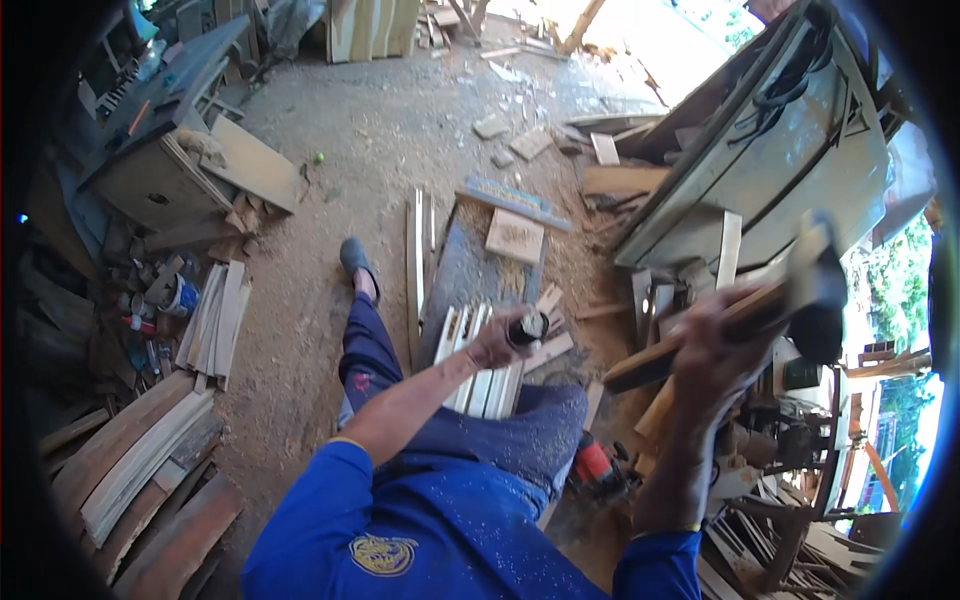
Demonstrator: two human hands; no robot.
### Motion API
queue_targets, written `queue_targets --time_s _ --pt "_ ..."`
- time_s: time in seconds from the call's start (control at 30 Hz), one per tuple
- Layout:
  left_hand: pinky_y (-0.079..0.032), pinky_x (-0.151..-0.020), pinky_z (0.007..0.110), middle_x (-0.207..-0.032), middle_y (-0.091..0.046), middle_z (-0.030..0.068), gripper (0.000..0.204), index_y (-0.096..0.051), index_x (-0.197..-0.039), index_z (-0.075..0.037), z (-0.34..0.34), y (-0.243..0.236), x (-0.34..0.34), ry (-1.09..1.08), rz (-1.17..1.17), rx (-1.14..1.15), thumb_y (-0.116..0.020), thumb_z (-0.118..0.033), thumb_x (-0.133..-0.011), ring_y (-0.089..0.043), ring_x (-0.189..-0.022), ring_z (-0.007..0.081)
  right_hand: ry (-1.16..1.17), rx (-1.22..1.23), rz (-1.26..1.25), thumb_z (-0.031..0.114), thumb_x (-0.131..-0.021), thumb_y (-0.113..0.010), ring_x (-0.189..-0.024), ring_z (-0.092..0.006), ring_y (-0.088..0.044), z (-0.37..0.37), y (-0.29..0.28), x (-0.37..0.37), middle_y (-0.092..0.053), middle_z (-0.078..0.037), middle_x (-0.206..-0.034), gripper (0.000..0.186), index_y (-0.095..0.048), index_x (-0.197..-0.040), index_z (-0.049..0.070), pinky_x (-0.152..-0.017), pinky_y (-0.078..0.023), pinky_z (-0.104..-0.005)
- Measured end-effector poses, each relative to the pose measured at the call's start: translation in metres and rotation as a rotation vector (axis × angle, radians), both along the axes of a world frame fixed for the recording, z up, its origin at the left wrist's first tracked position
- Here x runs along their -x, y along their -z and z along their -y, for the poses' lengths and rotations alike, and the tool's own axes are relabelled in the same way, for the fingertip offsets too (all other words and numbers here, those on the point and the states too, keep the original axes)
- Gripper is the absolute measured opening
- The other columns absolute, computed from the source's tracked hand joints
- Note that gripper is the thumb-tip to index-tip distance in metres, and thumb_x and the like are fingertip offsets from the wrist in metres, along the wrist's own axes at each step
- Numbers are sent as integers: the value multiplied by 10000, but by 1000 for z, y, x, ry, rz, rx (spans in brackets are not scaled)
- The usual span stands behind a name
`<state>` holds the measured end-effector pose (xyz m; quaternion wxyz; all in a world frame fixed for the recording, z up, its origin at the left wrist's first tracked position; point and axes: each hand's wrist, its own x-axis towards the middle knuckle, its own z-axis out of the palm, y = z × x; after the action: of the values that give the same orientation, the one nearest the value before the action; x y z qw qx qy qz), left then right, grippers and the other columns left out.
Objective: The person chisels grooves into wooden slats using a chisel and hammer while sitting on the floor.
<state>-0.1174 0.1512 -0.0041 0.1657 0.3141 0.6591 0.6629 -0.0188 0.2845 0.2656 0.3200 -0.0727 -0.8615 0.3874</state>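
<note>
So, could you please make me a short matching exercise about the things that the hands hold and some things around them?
1. Hammer
2. Black-ringed tool
3. Shoe
4. Wooden block

A. Dark greyish, being worn
B. Gripped in the left hand
C. Lying flat, unheld
D. Gripped in the right hand

Pairs: 1-D; 2-B; 3-A; 4-C
</note>
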Motion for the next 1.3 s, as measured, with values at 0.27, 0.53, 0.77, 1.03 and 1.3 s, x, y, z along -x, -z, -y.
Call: queue_targets --time_s 0.27,0.53,0.77,1.03,1.3 --pt "-519 -873 336 -1012 -694 120 459 -614 -1170 -25 14 14 8 40 75 -36 -794 -137 -762 -663 -942 190 -79 -485 509 106 -784 -685 -770 -421 -677 -1 23 -4 -674 -219 -906 366 -511 -1099 45 -704 -538 -499" --pt "-528 -857 345 -999 -706 115 454 -601 -1150 -16 -5 -7 2 48 -170 58 -801 -148 -763 -676 -954 198 -74 -482 765 135 -871 -557 -775 -467 -655 -10 104 -27 -646 -262 -932 185 -489 -1014 41 -703 -500 -586" --pt "-525 -823 300 -921 -690 32 266 -625 -1044 -44 7 4 16 33 62 -110 -747 -64 -808 -655 -900 126 -38 -275 625 167 -809 -627 -799 -470 -645 -10 91 -56 -659 -234 -893 310 -512 -1077 61 -704 -487 -563" --pt "-512 -757 287 -907 -655 29 291 -619 -1016 -58 -21 23 48 87 279 -78 -724 -42 -746 -639 -797 150 145 -31 849 166 -763 -664 -815 -479 -647 -34 190 -142 -653 -252 -826 343 -518 -1054 59 -725 -493 -553" --pt "-352 -1115 563 -1026 -577 101 265 -573 -1048 -99 72 49 -67 499 -882 86 -678 -111 -805 -583 -1115 317 271 194 1082 210 -770 -663 -923 -483 -647 -22 252 -211 -671 -287 -894 383 -525 -1086 43 -788 -494 -546"
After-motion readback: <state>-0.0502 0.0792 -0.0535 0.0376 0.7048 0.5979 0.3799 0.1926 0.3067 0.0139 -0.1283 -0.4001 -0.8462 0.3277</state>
